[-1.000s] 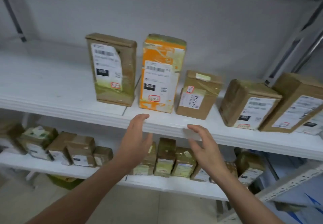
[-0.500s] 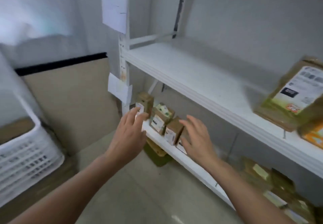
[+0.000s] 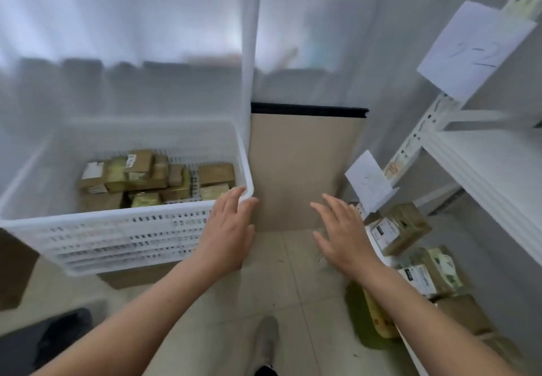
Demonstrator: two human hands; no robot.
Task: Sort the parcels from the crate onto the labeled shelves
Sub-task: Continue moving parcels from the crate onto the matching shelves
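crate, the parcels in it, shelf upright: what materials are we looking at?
Crate: looks like moulded white plastic with a matte finish, going by its slotted walls and rounded rim.
Parcels: brown cardboard with paper labels. Some seem wrapped in shiny yellowish tape, though blur hides detail.
Shelf upright: probably white painted metal, judging by the rows of punched holes.

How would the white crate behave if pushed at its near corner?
The white crate would probably stay stiff: its perforated walls and thick rim look like hard plastic. It is likely heavy, with many parcels inside. A push at the corner by the left hand may turn it rather than slide it.
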